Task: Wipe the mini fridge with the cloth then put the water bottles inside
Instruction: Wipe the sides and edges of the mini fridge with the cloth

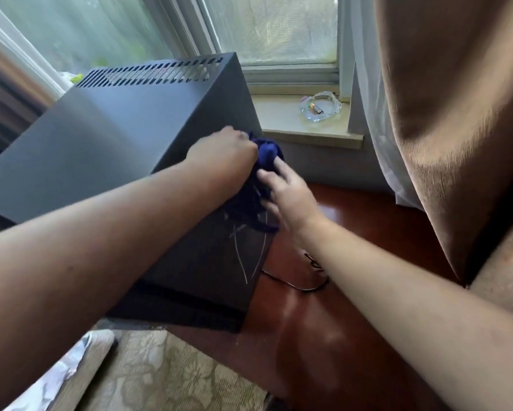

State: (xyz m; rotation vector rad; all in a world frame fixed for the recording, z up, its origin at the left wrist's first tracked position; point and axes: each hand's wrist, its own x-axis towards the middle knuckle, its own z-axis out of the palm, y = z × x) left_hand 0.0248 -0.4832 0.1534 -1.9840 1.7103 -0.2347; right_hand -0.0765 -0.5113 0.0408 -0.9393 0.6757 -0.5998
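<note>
The black mini fridge [107,137] fills the left and middle of the head view, its top with vent slots facing me and its scratched right side wall below. A dark blue cloth [265,157] hangs bunched against the upper edge of that side wall. My left hand [222,151] grips the cloth's top at the fridge's edge. My right hand [291,197] presses its fingers on the cloth from the right, against the side wall. No water bottles are in view.
A window sill [279,114] behind the fridge holds a clear glass dish [319,106] with a small battery. A brown curtain [457,114] hangs at right. A black cord [302,284] lies on the red-brown floor [338,307]; a patterned rug [160,372] lies below.
</note>
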